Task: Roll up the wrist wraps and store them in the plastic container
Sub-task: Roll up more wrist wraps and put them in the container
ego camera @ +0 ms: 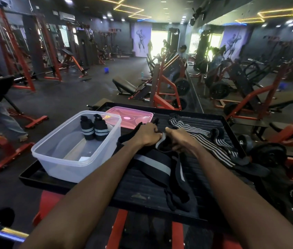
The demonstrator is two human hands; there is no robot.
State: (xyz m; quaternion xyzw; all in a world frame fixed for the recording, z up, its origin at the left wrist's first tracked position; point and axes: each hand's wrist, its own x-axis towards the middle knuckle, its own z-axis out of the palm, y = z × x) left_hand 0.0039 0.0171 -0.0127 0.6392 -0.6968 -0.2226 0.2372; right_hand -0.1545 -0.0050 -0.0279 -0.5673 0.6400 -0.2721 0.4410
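The left hand [146, 133] and the right hand [178, 139] meet at the middle of the table [142, 193], both with fingers curled and pinching the near end of a black wrist wrap with a grey stripe [153, 163], whose loose length trails back toward six o'clock between the forearms. The step in hand looks like the start of a roll: the end is gathered between the two hands, and most of the strap is still flat. At nine o'clock from the hands stands the clear plastic container [55, 159], open, with two rolled wraps [93, 129] upright at its far end. Its pink lid [129, 117] lies just beyond it, at eleven o'clock. At three o'clock a black-and-white striped wrap [205, 141] lies spread out, not yet rolled. The next move probably calls for turning the pinched end over itself tightly and evenly, keeping the stripe aligned so the roll stays narrow enough to stand beside the other two.
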